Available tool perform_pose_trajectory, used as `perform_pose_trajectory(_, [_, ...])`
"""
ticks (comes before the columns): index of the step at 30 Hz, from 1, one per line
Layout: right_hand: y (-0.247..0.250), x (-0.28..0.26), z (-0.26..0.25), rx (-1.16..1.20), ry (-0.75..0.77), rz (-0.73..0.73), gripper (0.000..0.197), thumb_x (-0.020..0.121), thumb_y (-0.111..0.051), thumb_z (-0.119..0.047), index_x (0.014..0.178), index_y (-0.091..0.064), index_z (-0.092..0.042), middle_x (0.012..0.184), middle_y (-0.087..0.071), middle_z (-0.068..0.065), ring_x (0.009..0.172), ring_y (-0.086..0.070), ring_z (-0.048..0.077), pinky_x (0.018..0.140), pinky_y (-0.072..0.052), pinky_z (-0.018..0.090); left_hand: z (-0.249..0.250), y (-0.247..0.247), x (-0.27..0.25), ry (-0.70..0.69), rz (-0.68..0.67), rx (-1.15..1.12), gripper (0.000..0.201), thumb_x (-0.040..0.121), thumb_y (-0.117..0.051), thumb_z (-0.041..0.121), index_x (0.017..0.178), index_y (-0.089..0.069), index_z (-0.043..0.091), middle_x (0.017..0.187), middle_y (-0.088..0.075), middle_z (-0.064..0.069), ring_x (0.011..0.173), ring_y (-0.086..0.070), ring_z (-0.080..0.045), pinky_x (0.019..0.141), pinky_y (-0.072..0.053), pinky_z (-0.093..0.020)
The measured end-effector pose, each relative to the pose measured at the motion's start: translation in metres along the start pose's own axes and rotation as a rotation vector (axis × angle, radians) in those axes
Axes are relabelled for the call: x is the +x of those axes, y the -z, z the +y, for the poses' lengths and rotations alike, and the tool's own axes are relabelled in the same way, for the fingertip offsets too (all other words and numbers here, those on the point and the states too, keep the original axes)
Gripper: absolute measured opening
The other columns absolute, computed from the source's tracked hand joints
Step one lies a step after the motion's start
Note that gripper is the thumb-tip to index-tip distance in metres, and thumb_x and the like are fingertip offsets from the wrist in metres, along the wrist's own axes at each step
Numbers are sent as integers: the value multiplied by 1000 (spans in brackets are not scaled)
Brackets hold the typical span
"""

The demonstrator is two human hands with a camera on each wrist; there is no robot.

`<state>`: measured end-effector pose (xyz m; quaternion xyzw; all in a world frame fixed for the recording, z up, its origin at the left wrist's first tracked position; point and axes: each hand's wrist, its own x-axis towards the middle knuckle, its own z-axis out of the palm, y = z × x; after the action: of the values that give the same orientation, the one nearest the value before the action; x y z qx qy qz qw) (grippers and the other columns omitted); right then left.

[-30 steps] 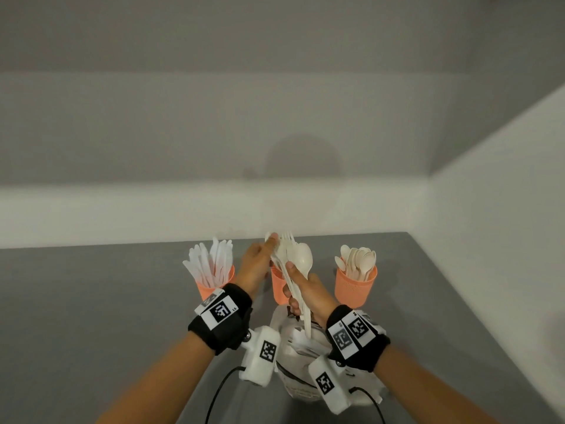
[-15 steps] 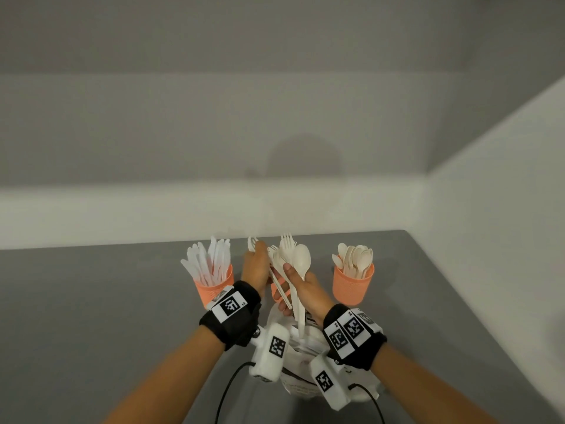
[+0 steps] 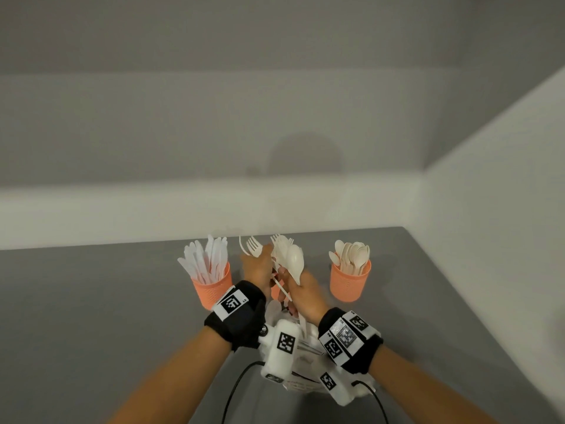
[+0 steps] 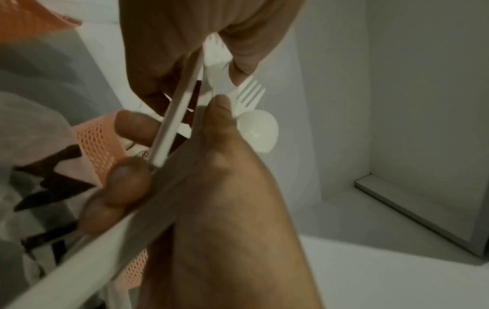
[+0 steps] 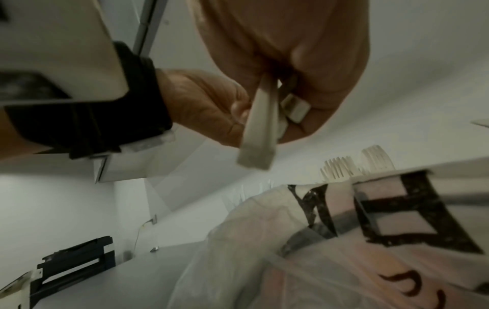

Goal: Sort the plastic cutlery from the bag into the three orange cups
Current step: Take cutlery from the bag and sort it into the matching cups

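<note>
Three orange cups stand in a row on the grey table. The left cup holds knives and the right cup holds spoons. The middle cup is mostly hidden behind my hands; its mesh wall shows in the left wrist view. My left hand pinches one white fork just below its tines, over the gap between the left and middle cups. My right hand grips a bundle of cutlery, a spoon and forks, heads up, above the middle cup. The printed plastic bag lies under my wrists.
White walls close the table at the back and on the right. The grey tabletop stretches out to the left. Black cables trail from the wrist cameras near the front edge. Fork tines show past the bag's edge.
My left hand touched the bundle, then drew one fork out of it and carried it a little to the left. The right hand still holds the rest of the bundle upright.
</note>
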<state>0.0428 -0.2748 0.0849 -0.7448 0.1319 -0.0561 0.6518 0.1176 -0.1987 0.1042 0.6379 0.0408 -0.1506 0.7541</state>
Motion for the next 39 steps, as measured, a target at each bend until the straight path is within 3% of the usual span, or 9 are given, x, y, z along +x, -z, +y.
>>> perform_pose_trajectory(4, [4,-2,2,0,17,-55,38,98,-43,-37,116,-52,-5,63,-58,2,34,-43,10,35,-36,21,6,-1,-2,108,58,-106,29,93,-36,15,66,-42,10,49,-45,-4,38,-45,-14,45,-40,-23])
perform_pose_trajectory(7, [12,-5,1,14,-10,-65,37,97,-42,-40,117,-52,-10,65,-61,-1,31,-42,5,33,-35,18,17,2,-2,99,97,-261,30,96,-31,14,67,-38,12,35,-37,2,27,-36,-9,42,-37,-23])
perform_pose_trajectory(12, [25,-3,2,82,-86,-54,34,99,-38,-38,106,-53,-8,70,-60,3,29,-37,4,33,-34,17,24,13,5,-90,127,-111,28,100,-30,37,90,-48,17,51,-31,4,29,-28,-2,34,-27,-16])
perform_pose_trajectory(16, [25,-1,0,97,-74,-91,35,99,-38,-39,107,-52,-8,64,-59,3,29,-34,5,32,-33,17,18,8,-11,-181,-56,194,13,92,-54,21,81,-55,14,35,-42,11,26,-36,0,32,-28,-11])
perform_pose_trajectory(20, [17,-4,-4,96,-33,-141,29,99,-38,-37,103,-52,-13,63,-58,6,27,-35,5,32,-33,17,3,-2,-22,-294,-86,255,10,87,-61,11,88,-60,2,60,-57,-3,41,-52,-2,36,-36,-11])
perform_pose_trajectory(23, [16,-7,-6,117,-13,-158,25,99,-38,-37,91,-52,-18,60,-57,6,27,-38,6,32,-33,17,-2,-4,-19,-268,-91,315,18,91,-55,13,73,-56,7,57,-51,-4,43,-48,-9,36,-35,-14])
perform_pose_trajectory(26, [21,-8,-7,127,-13,-113,34,99,-38,-38,84,-56,-12,58,-58,6,28,-41,6,33,-35,16,3,-3,-14,-248,-67,252,24,95,-42,14,74,-51,6,57,-45,-6,38,-41,-9,35,-31,-16])
perform_pose_trajectory(32, [31,1,5,94,41,26,32,99,-41,-31,78,-50,-8,44,-53,-3,27,-39,6,32,-32,17,22,12,1,-210,148,76,35,96,-37,15,62,-44,11,51,-45,-3,28,-38,-3,43,-35,-23])
perform_pose_trajectory(39, [30,6,7,-179,204,162,27,95,-52,-28,68,-48,-28,44,-50,-10,43,-47,1,48,-34,16,17,12,-17,-172,-127,178,26,94,-50,17,68,-49,16,33,-39,8,30,-34,-4,34,-29,-16])
